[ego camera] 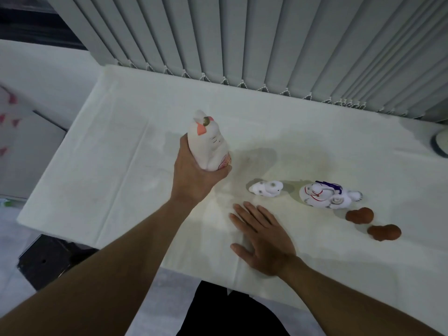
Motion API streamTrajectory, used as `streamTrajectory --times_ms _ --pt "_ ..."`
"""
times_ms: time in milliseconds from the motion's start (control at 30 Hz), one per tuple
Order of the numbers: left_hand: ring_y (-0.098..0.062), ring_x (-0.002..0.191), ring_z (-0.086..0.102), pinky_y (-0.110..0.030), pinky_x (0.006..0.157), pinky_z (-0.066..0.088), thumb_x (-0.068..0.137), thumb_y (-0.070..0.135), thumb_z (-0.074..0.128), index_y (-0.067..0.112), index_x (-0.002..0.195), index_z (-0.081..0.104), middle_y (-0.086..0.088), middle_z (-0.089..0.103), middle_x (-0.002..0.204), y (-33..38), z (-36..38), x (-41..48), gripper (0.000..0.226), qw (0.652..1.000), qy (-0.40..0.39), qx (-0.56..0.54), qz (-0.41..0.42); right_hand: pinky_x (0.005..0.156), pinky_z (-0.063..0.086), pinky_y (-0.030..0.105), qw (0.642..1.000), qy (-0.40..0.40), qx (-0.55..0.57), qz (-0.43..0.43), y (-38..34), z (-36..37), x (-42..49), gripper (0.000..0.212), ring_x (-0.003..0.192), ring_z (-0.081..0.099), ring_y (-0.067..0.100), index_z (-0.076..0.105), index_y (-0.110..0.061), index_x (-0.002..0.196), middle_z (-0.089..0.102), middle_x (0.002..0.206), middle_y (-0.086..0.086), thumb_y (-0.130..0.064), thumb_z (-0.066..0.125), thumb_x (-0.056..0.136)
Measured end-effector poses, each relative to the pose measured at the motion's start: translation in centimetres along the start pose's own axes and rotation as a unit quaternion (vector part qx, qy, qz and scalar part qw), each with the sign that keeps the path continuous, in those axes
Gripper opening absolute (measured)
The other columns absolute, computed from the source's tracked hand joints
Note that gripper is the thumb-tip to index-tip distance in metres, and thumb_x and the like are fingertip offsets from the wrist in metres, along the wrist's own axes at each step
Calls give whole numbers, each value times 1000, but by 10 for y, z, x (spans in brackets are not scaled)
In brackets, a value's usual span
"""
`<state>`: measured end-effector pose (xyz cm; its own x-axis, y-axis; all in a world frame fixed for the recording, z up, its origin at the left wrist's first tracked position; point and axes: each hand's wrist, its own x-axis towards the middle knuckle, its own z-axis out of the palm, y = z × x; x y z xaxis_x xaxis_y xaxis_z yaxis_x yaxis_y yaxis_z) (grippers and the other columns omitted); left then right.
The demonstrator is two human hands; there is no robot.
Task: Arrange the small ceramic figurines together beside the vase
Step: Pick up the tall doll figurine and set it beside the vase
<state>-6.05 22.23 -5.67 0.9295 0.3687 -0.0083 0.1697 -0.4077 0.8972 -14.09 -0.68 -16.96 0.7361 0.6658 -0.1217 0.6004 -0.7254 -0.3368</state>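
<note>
My left hand (194,180) grips a tall white rabbit figurine (209,141) with pink ears by its base and holds it above the table. My right hand (263,238) lies flat on the white tablecloth (109,154), fingers spread, holding nothing. Just beyond its fingertips lies a small white spotted figurine (266,188). To the right of that lies a white figurine with purple and red markings (327,195). Two small brown gourd-shaped figurines (360,215) (385,232) rest further right. No vase is clearly in view.
Grey vertical blinds (266,44) hang along the table's far edge. A rounded dark-rimmed object (440,143) is cut off at the right edge. A box with pink marks (14,132) stands left of the table. A dark object (51,258) sits below the table's left corner.
</note>
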Motion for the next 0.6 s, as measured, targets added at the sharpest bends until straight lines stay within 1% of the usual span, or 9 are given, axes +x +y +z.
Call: streamTrajectory --times_ms 100,167,233,333,433,467,533,600 --pt "-2 105 64 -22 75 60 52 44 96 38 121 39 18 60 115 -3 1 -2 90 1000 10 -13 -15 130 10 40 1000 3 3 -3 0 1 0 71 162 5 15 23 -30 164 13 175 -8 -66 35 104" --pt "1 104 63 -21 74 60 52 45 96 39 121 38 19 59 115 -4 -2 1 91 1000 6 -12 -25 130 12 40 1000 5 5 -3 0 0 1 71 162 6 15 24 -30 164 13 175 -8 -65 36 104" --pt "2 104 64 -21 74 60 51 45 97 37 123 38 19 60 115 -5 -7 3 93 999 -4 -14 -42 130 14 41 1000 6 8 -3 0 -1 -2 71 162 7 15 25 -30 164 14 175 -8 -65 37 104" --pt "-2 107 66 -22 78 61 53 40 97 30 129 41 16 62 120 -12 -12 -2 95 998 -22 -27 -54 130 14 41 1000 15 3 -9 -3 1 -6 70 162 9 17 27 -29 164 16 175 -7 -64 38 104" --pt "-3 107 66 -16 76 59 53 39 97 27 131 43 15 64 120 -14 -14 -4 96 998 -19 -29 -56 130 14 41 1000 22 1 -13 -6 0 -5 70 162 12 18 30 -28 163 18 174 -6 -63 39 104" --pt "-5 108 67 -19 78 60 54 38 97 25 132 43 12 64 121 -13 -16 -2 96 998 -24 -32 -55 130 15 41 1000 23 -1 -16 -7 0 -4 69 162 13 18 30 -28 163 19 174 -6 -63 39 104" --pt "-15 112 67 -35 86 62 56 32 97 17 134 46 2 66 124 -13 -15 6 94 996 -45 -42 -57 129 15 41 999 28 -3 -16 -5 -2 -2 70 162 15 19 31 -28 163 20 174 -5 -63 40 103" --pt "-22 115 67 -45 89 61 58 26 98 10 135 47 -6 65 126 -12 -14 12 94 994 -68 -53 -64 129 16 41 999 31 -2 -16 -2 -3 -1 70 161 16 20 32 -27 162 21 174 -4 -63 41 103"
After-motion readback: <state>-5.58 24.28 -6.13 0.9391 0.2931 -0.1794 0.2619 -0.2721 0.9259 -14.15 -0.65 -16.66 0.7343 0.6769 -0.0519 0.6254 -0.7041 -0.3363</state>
